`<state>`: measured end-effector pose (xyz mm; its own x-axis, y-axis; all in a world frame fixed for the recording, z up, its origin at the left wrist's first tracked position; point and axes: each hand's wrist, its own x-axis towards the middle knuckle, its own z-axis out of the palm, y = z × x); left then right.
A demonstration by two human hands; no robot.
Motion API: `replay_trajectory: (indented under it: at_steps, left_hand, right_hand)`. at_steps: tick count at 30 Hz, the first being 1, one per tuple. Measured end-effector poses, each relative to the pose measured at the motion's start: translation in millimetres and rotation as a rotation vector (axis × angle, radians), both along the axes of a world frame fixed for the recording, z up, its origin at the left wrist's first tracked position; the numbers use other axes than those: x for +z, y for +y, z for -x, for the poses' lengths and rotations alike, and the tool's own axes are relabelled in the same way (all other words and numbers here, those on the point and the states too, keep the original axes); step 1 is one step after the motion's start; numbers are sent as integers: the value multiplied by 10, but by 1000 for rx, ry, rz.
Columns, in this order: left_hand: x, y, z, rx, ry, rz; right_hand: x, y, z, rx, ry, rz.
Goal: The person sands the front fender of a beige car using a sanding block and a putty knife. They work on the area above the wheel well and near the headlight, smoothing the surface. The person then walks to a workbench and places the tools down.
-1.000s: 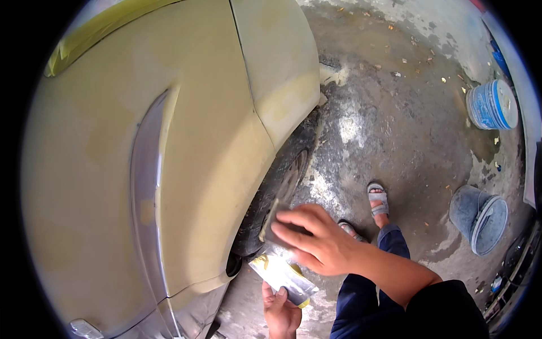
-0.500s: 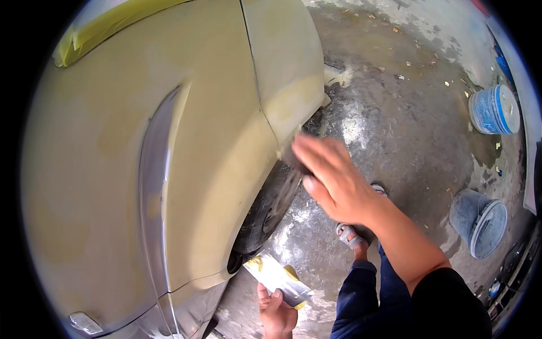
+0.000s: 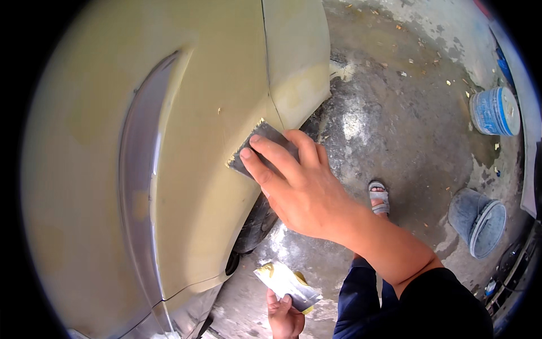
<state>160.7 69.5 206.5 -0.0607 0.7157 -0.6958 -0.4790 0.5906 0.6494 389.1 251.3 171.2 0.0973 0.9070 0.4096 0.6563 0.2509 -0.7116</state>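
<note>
My right hand (image 3: 307,192) presses a dark, flat putty spreader (image 3: 271,134) against the beige-yellow car fender (image 3: 209,147), just above the wheel arch. Fingertips lie across the blade, and crumbs of yellow putty line its far-left edge. Lower down, my left hand (image 3: 286,321) grips a shiny metal plate (image 3: 289,285) between thumb and fingers, below the wheel arch and apart from the car. Yellow putty (image 3: 266,272) sits along the plate's edges. The tyre (image 3: 254,227) shows partly under the arch, with my right hand and forearm covering some of the space beside it.
On the right stand a blue-and-white bucket (image 3: 494,111) and a tilted-looking grey bucket (image 3: 477,222). The concrete floor (image 3: 406,147) has wet patches and scattered scraps. A sandalled foot (image 3: 378,196) is beyond my right forearm. A long dark trim recess (image 3: 138,152) curves down the car panel.
My right hand has moved left onto the fender, and the spreader now lies against the panel in plain view. My left hand and plate shifted slightly right and down. The view shifted a little.
</note>
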Motion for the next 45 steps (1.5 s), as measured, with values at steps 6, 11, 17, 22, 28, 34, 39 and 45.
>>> replay_trajectory:
  at_steps: [6, 11, 17, 22, 28, 34, 39, 45]
  left_hand:
    - [27, 46, -70, -13, -3, 10]
    - [91, 67, -85, -40, 2, -2]
    - [93, 53, -102, -53, 16, -16]
    - [44, 14, -73, -33, 11, 7]
    - [-5, 12, 6, -10, -9, 29]
    - [-12, 29, -49, -8, -22, 32]
    - [-18, 34, -63, -43, -9, 29]
    - [38, 75, -137, -54, 26, 21]
  right_hand:
    - [-222, -258, 131, 32, -53, 0]
    - [-169, -388, -55, 66, -24, 58]
    - [176, 288, -492, -176, 23, -189]
    - [209, 266, -236, -90, 37, -128]
    - [145, -7, -97, 59, -44, 75]
    - [-9, -154, -19, 85, -153, 46]
    - [-268, -334, 31, 107, -111, 27]
    - [-271, -144, -342, -60, 21, -11]
